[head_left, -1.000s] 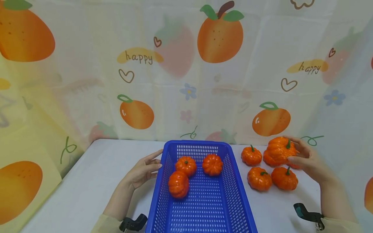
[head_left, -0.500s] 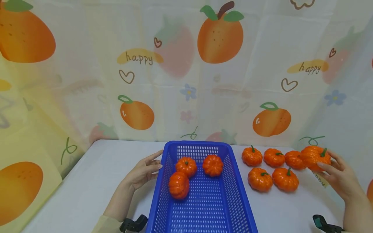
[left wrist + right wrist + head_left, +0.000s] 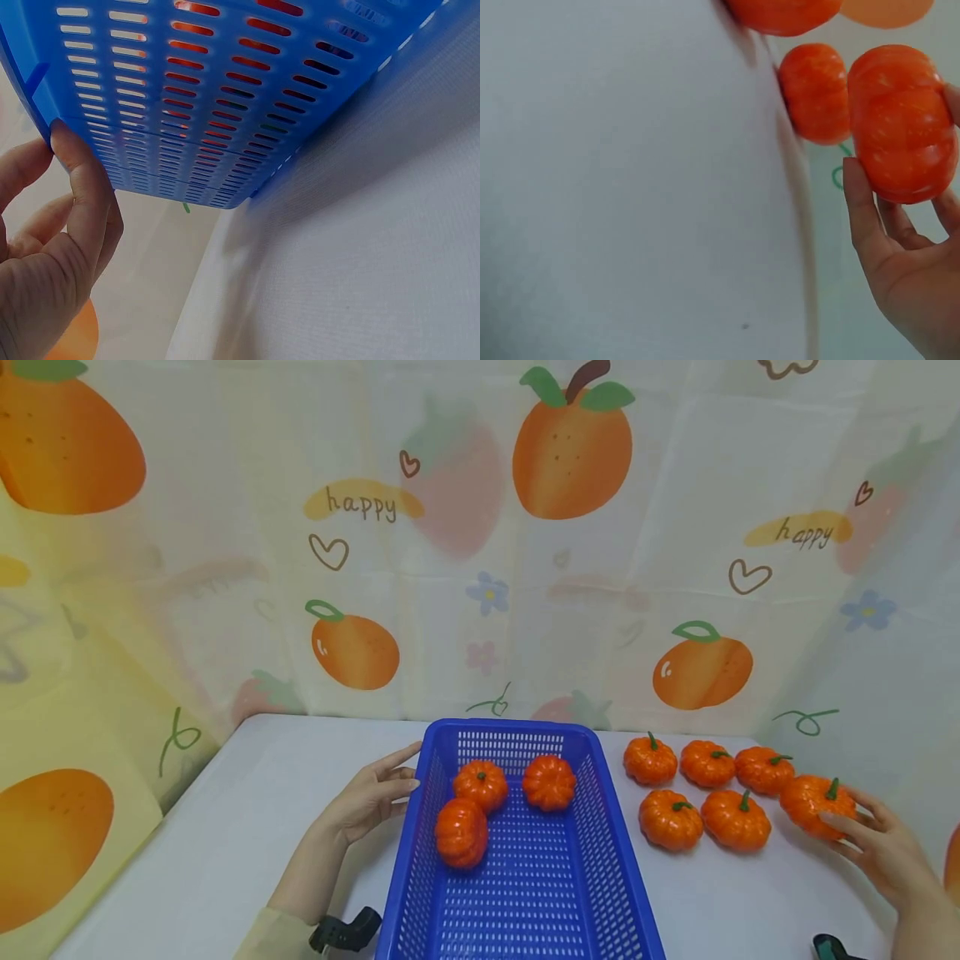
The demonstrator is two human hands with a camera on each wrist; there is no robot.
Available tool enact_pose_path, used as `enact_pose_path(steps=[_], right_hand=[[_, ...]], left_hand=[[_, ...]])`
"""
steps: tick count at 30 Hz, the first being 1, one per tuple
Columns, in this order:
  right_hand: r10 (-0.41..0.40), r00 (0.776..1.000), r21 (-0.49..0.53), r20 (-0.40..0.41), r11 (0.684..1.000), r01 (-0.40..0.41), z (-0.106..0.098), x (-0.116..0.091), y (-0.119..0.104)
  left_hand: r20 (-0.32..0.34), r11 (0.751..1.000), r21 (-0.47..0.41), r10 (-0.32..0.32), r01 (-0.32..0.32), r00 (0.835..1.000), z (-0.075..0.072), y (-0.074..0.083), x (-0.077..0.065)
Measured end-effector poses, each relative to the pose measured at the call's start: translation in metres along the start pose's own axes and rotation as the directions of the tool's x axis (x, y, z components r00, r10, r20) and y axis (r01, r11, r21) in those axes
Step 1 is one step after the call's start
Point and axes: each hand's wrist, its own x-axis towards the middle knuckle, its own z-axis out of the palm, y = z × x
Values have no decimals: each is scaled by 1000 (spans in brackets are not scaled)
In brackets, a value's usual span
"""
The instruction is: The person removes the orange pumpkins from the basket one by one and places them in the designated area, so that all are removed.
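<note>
At the far right, my right hand grips a small orange pumpkin with a green stem, fingers and thumb around its sides. In the right wrist view the held pumpkin appears close to the fingertips, its stem out of sight. My left hand touches the outer left side of a blue perforated plastic basket, its fingers extended along the rim. The left wrist view has a fingertip right at the basket's edge. Inside the basket sit three pumpkins, one of them this ribbed one.
Several more pumpkins stand in two rows between basket and right hand, among them a back-row one and a front-row one. All rest on a white table. A fruit-printed curtain hangs behind.
My right hand has carried the pumpkin rightward from above the back row, then lowered it beside the row's right end. The left hand and basket have stayed put.
</note>
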Motion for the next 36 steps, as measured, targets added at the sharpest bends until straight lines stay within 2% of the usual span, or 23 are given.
enact_pose_path(steps=[2,5,8,11,18,28,34,36], right_hand=[[74,996,-126,-49,989,-80,-1,1,2],[171,979,-270,-108,943,-195,0,4,4],[230,963,-344,-142,900,-266,1,5,4],[259,952,-373,-166,877,-304,5,6,4],[239,956,-455,-172,841,-292,11,6,2],[241,949,-477,-203,822,-311,15,5,3],[250,958,-533,-141,796,-286,13,5,2],[254,960,-526,-122,803,-279,12,5,2]], left_hand=[[1,1000,-1,0,0,1000,0,0,0],[-1,1000,-3,-1,1,1000,0,0,0],[-3,1000,-2,0,0,1000,0,0,0],[-3,1000,-1,0,0,1000,0,0,0],[-8,1000,1,-1,1,1000,0,0,1],[-4,1000,0,-1,1,1000,0,0,-1],[6,1000,-3,3,-3,1000,0,0,0],[14,1000,-1,8,-8,1000,1,0,1]])
